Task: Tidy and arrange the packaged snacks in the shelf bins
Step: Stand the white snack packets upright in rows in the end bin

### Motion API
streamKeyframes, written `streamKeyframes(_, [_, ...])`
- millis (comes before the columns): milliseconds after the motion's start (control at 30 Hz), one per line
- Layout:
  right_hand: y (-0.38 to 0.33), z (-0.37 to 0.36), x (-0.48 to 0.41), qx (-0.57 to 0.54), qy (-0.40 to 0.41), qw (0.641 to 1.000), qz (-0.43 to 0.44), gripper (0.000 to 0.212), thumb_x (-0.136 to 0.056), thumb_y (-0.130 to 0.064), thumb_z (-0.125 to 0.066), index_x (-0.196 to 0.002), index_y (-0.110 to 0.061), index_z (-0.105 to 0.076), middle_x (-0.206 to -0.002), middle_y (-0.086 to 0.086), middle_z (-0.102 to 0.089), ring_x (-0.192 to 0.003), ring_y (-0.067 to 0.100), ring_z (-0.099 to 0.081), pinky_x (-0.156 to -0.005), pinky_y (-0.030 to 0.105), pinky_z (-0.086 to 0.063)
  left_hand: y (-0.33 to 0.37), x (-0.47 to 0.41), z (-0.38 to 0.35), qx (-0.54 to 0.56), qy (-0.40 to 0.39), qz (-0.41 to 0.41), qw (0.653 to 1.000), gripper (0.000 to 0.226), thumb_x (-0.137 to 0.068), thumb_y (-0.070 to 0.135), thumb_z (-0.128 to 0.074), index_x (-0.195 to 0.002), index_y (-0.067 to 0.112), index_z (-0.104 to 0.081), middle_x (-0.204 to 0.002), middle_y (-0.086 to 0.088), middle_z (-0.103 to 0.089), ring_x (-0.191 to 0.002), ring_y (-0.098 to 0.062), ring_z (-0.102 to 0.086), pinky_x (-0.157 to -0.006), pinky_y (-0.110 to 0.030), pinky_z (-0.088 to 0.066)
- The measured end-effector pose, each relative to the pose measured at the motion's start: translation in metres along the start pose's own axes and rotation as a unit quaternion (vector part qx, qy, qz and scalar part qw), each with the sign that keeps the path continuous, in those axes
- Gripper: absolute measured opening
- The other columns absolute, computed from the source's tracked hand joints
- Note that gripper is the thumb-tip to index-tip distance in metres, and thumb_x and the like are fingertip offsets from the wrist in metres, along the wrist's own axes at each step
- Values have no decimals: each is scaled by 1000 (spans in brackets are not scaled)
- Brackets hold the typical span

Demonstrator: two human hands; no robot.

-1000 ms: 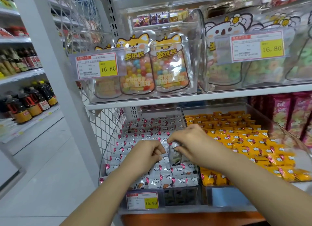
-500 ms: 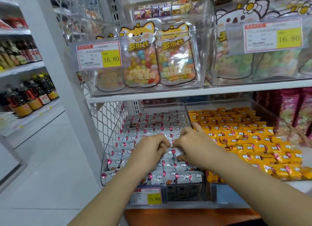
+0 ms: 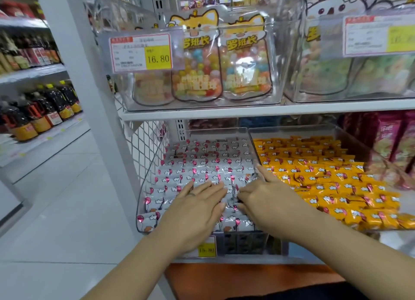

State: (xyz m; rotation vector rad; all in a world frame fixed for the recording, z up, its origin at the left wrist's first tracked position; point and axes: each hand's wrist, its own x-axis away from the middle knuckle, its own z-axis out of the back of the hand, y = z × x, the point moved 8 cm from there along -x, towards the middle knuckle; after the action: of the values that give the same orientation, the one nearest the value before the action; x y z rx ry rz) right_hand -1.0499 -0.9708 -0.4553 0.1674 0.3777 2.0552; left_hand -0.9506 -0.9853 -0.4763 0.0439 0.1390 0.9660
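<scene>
Lower centre: clear plastic shelf bin (image 3: 215, 131) of silver-white, balloon-printed snack packets (image 3: 202, 162), mostly in neat rows; the front rows appear unfinished. Left grip (image 3: 197, 207) is released, flat on the packets. Right grip (image 3: 267, 201) bends over a raised packet, hold uncertain. Right: orange snack packets (image 3: 314, 171), front rows loose. White upper shelf board (image 3: 247, 111) overhangs.

The price tag (image 3: 141, 52) reads 16.80; the candy bags (image 3: 197, 59) behind it read 罗班长.
</scene>
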Motion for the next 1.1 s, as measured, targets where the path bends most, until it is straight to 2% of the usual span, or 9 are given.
streamKeyframes(267, [2,2,-4,-40,11,999,-5,37,-100,-34,-30,-89,-22,-63,-84,-5,-66,-86,14,-61,-119,43,4,-2,-7,0,1,8,-40,999,49,-100,47,-15,-147,35,-22,-153,18,-21,-141,-2,-14,-115,-26,0])
streamKeyframes(400, [-10,16,17,-134,162,977,-46,30,-96,-31,-39,-111,-19,-62,-107,-1,-67,-99,17,-62,-111,40,-34,-19,22,22,-2,109,8,994,61,-93,55,-11,-143,31,-35,-149,11,-34,-139,-13,-26,-115,-35,-5])
streamKeyframes(533, [-44,-9,28,-96,129,984,-70,51,-88,-44,-31,-128,-21,-53,-129,9,-59,-119,30,-56,-87,49,-50,-33,62,8,-50,112,73,990,56,-96,50,-17,-140,25,-41,-144,-1,-43,-135,-25,-37,-110,-50,-19])
streamKeyframes(633, [-48,-28,25,-90,55,990,-95,54,-92,-50,-23,-137,-27,-42,-140,9,-49,-124,33,-51,-84,58,-49,-35,70,-10,-76,74,91,990,57,-99,51,-9,-144,26,-34,-145,-6,-43,-134,-29,-39,-112,-53,-17])
streamKeyframes(700, [-49,-29,21,-109,21,988,-111,59,-96,-55,-7,-144,-30,-29,-149,8,-35,-132,35,-40,-90,64,-44,-36,69,-14,-56,51,93,993,61,-95,58,0,-147,33,-21,-153,-3,-29,-141,-28,-26,-112,-51,-6])
streamKeyframes(800, [-54,-37,11,-168,-41,980,-101,78,-70,-67,22,-141,-39,19,-151,-1,24,-144,32,13,-110,65,1,-37,65,-13,-39,64,61,995,72,-80,67,20,-145,45,0,-156,10,6,-145,-20,8,-113,-46,15])
streamKeyframes(900, [-53,-34,7,-174,-42,977,-118,98,-54,-71,36,-144,-38,18,-154,-1,26,-142,30,20,-109,63,8,-37,67,-11,-46,55,32,997,74,-79,65,17,-145,46,-11,-154,15,8,-144,-16,15,-110,-45,20])
streamKeyframes(1033, [-53,-31,7,-213,-78,963,-144,62,-91,-62,-3,-147,-38,9,-156,-3,21,-143,28,19,-111,61,9,-37,70,-12,-40,40,13,998,73,-81,65,16,-144,47,-16,-157,11,0,-142,-13,14,-109,-43,21])
streamKeyframes(1100, [-52,-29,3,-224,-98,959,-147,59,-95,-58,-10,-148,-37,7,-156,-3,21,-143,29,19,-111,61,10,-38,69,-13,-48,26,16,998,79,-76,66,22,-145,47,-12,-158,12,3,-144,-14,13,-109,-43,21])
